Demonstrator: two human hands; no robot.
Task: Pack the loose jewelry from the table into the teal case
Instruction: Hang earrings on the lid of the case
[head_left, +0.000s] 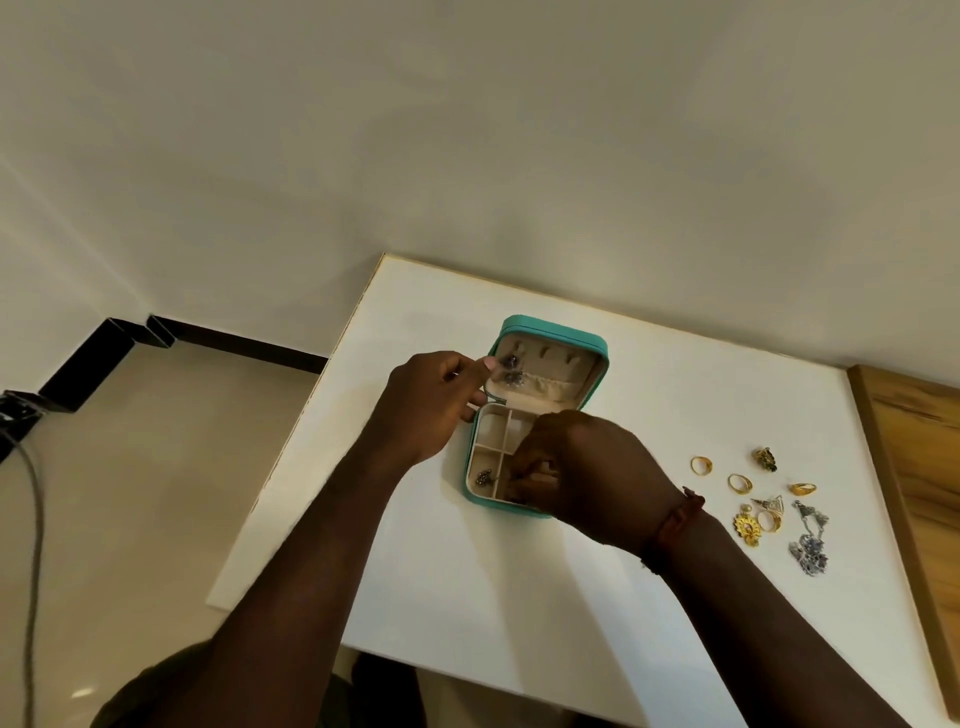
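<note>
The teal case (550, 332) lies open on the white table (519, 582), its cream lid standing up at the back. My left hand (434, 400) rests at the lid's left edge, fingertips pinched on a silver earring (511, 371) against the lid. My right hand (582, 470) covers the tray's right compartments, fingers curled down inside; what they hold is hidden. A small dark silver piece (484, 478) lies in the front-left compartment. Loose jewelry sits to the right: gold rings (701, 465), a gold flower pendant (748, 529) and silver drop earrings (809, 540).
A wooden panel (914, 499) borders the table's right side. The table's left edge (291, 457) drops to a beige floor with a black skirting and a grey cable (34, 519). A red thread band circles my right wrist (675, 525).
</note>
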